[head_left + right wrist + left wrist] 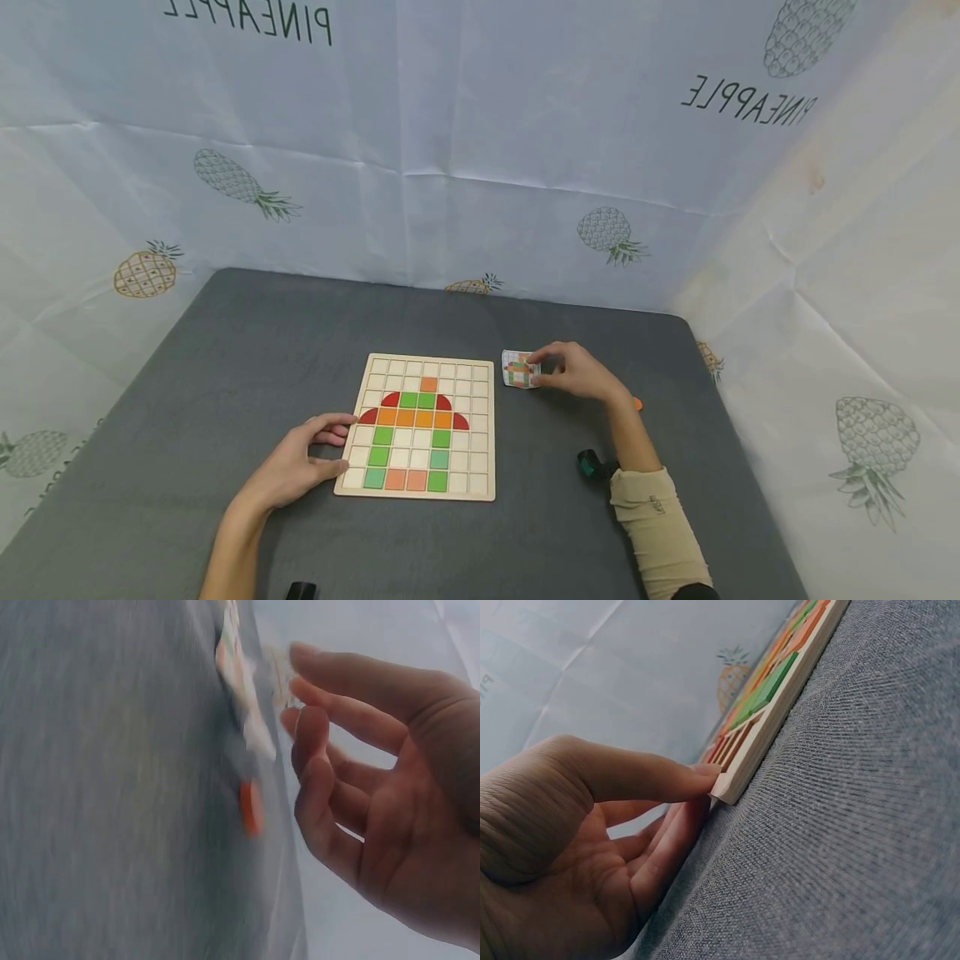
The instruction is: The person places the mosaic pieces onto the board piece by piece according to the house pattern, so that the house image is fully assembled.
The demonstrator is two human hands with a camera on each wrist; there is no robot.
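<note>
A square wooden grid board lies on the table, with red, orange, green and salmon pieces set in its cells. My left hand holds the board's left edge; in the left wrist view the thumb rests at a corner and the other fingers lie against the side. Right of the board lies a small pattern card printed with a similar coloured picture. My right hand is at the card's right edge, its fingers loosely bent. In the blurred right wrist view, the fingers show nothing between them.
A small orange piece lies on the grey table, partly hidden behind the right forearm. A dark strapped device is at the right wrist. Pineapple-printed cloth hangs behind and beside the table.
</note>
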